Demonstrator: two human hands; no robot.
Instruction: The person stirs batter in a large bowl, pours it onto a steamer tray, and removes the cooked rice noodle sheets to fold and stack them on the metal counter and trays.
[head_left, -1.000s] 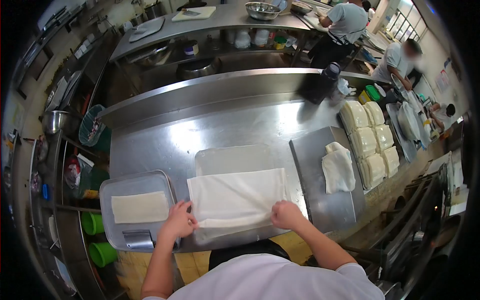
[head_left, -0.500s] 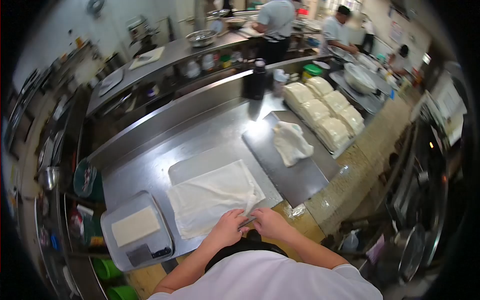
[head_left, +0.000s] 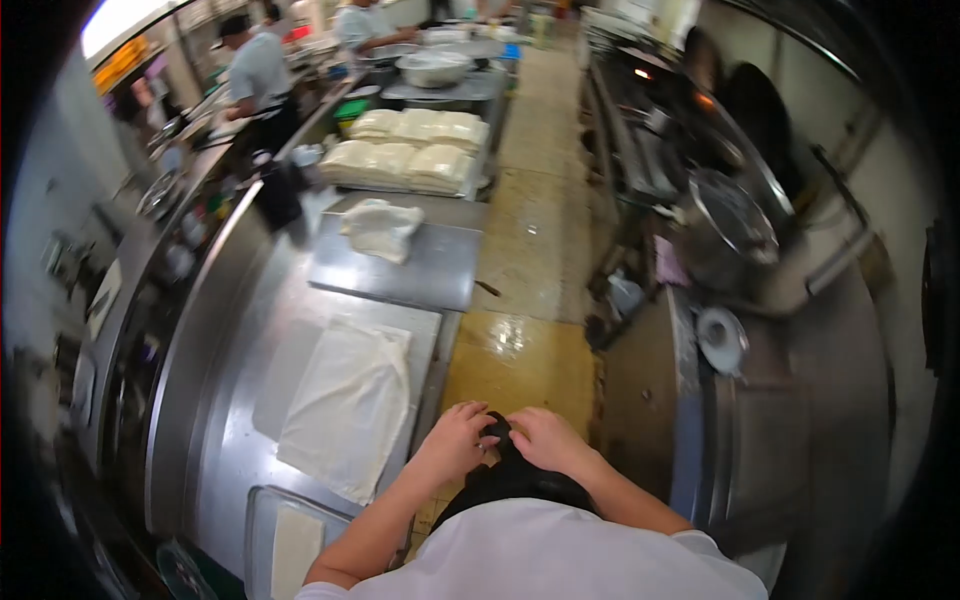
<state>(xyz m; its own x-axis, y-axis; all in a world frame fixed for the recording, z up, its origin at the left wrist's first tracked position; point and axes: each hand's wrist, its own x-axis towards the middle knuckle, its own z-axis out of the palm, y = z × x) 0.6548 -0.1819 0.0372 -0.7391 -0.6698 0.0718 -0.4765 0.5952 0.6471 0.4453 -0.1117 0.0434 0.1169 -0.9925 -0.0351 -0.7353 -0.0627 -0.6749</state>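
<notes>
My left hand [head_left: 458,440] and my right hand [head_left: 545,438] are held close together in front of my body, fingers curled inward. Something dark [head_left: 497,428] shows between them; I cannot tell whether it is held or lies behind them. To the left, a white cloth [head_left: 350,405] is spread, partly wrinkled, on the steel worktable [head_left: 225,440]. Near the table's front end, a shallow tray [head_left: 258,530] carries a pale flat slab [head_left: 296,548]. Neither hand touches the cloth or the tray.
A crumpled white cloth [head_left: 382,230] lies on a metal board [head_left: 400,270]. Beyond it are several wrapped pale blocks [head_left: 405,155]. A wet tiled floor [head_left: 530,350] runs between this table and the stove side, where a large pot [head_left: 730,215] stands. A co-worker [head_left: 262,75] stands behind.
My view has swung right, so the table now lies to my left and the aisle ahead. My hands stay together in front of me, now over the floor.
</notes>
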